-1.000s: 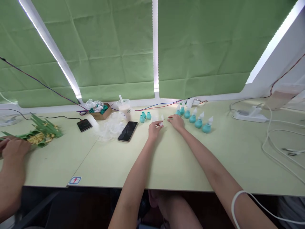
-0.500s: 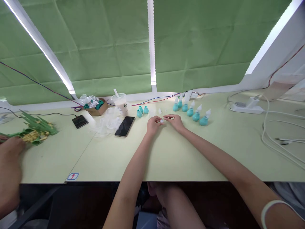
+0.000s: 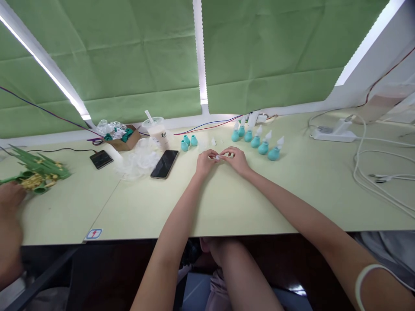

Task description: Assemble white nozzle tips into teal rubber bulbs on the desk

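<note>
A small white translucent piece (image 3: 218, 157) is pinched between my hands above the table. My left hand (image 3: 206, 162) is closed on it with thumb and forefinger. From the other side, the fingertips of my right hand (image 3: 237, 160) press together at the same piece; its exact shape is mostly hidden. Just beyond my fingers a white pointed tip (image 3: 213, 141) stands on the table. To the right runs a slanting row of several turquoise bulbs with white tips (image 3: 263, 147), upright. Three turquoise bulbs without tips (image 3: 184, 145) stand left of the white tip.
Left of my hands lie a black phone (image 3: 164, 164) and crumpled clear plastic (image 3: 139, 160), with a drink cup (image 3: 157, 131) behind. A small cardboard box (image 3: 131, 140) stands farther back. A power strip (image 3: 333, 134) and cables lie right. At far left another person's hand (image 3: 11, 194) touches green plastic stems (image 3: 40, 166).
My right hand has come in to meet the small white piece at my left fingertips. The whole view has shifted slightly; the bulbs keep their places.
</note>
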